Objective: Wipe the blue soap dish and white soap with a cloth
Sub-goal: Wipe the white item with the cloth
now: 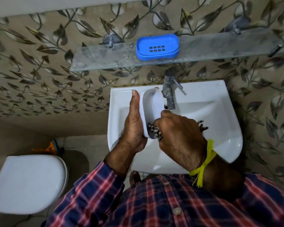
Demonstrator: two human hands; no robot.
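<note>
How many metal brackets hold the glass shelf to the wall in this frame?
2: one bracket left of the blue soap dish, one bracket near the glass shelf's right end. None seem hidden.

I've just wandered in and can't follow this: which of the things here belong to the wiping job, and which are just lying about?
Part of the job:
- white soap, held over the sink in the left hand
- striped cloth, pressed on it by the right hand
- blue soap dish, empty on the glass shelf

Just there:
- tap
- sink
- toilet lid
</note>
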